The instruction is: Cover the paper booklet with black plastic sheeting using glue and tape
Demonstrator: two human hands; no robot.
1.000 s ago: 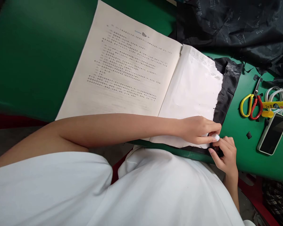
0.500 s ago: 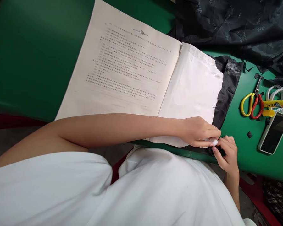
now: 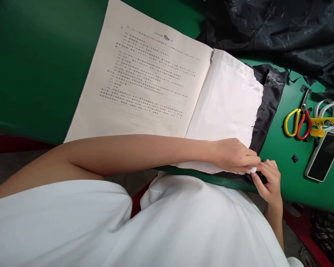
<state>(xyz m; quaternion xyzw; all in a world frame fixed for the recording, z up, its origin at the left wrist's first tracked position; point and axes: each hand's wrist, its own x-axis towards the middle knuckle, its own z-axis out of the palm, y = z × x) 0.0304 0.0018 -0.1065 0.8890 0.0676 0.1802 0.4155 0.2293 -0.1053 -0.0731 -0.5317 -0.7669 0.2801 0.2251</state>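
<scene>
An open book (image 3: 144, 78) lies on the green table (image 3: 30, 66), its right page covered by a white sheet (image 3: 225, 111) over a black plastic sheet (image 3: 268, 100). My left hand (image 3: 233, 155) reaches across and pinches the white sheet's lower right corner, where a small white bit (image 3: 252, 169) shows. My right hand (image 3: 268, 181) is closed at the table's front edge, pinching the black sheet's corner right beside the left fingertips.
Yellow and red scissors (image 3: 297, 120), a yellow glue stick (image 3: 327, 121), a white cable (image 3: 325, 109) and a phone (image 3: 323, 156) lie at the right. Crumpled black plastic (image 3: 281, 33) fills the far right. Small black scraps (image 3: 294, 158) dot the table.
My left fingers have slid slightly down onto the corner and the white bit shows less. The view drifted a little; both hands stay at the same corner.
</scene>
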